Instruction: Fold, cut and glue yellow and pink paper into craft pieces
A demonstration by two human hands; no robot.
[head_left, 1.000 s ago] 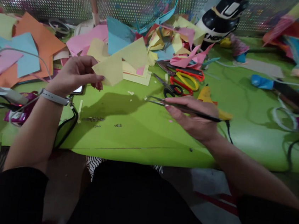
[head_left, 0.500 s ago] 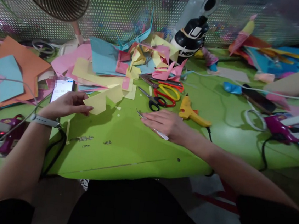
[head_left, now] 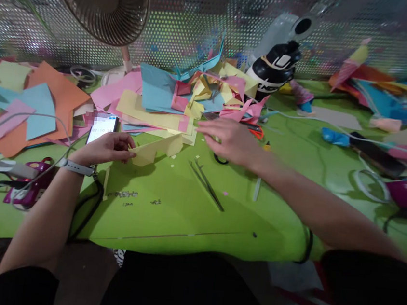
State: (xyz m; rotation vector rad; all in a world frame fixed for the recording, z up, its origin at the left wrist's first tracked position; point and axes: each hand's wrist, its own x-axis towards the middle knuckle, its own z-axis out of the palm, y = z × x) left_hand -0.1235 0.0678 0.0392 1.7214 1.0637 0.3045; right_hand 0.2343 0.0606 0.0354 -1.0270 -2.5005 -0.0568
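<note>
In the head view, my left hand (head_left: pixel 115 147) pinches one end of a folded piece of pale yellow paper (head_left: pixel 160 149) just above the green table. My right hand (head_left: pixel 228 141) is stretched over the scissors, fingers extended. One black loop of the scissors (head_left: pixel 220 160) shows under the palm, while an orange-red handle (head_left: pixel 256 130) sticks out behind the knuckles. Whether the fingertips touch a tool is hidden. Metal tweezers (head_left: pixel 207 186) lie on the table between my hands. Tiny yellow paper scraps (head_left: pixel 174 157) are scattered beside the folded piece.
Coloured paper sheets (head_left: pixel 55 93) and folded pieces cover the back and left. A phone (head_left: pixel 102 126) lies by my left wrist. A fan (head_left: pixel 103 1) and a black-and-white bottle (head_left: pixel 272 72) stand behind. My right forearm mostly covers the glue gun (head_left: pixel 267 145); cables run on both sides.
The tweezers that were under my right hand now lie on the table. That hand has moved away, up to the scissors. My left hand still holds the yellow paper, and the view has shifted.
</note>
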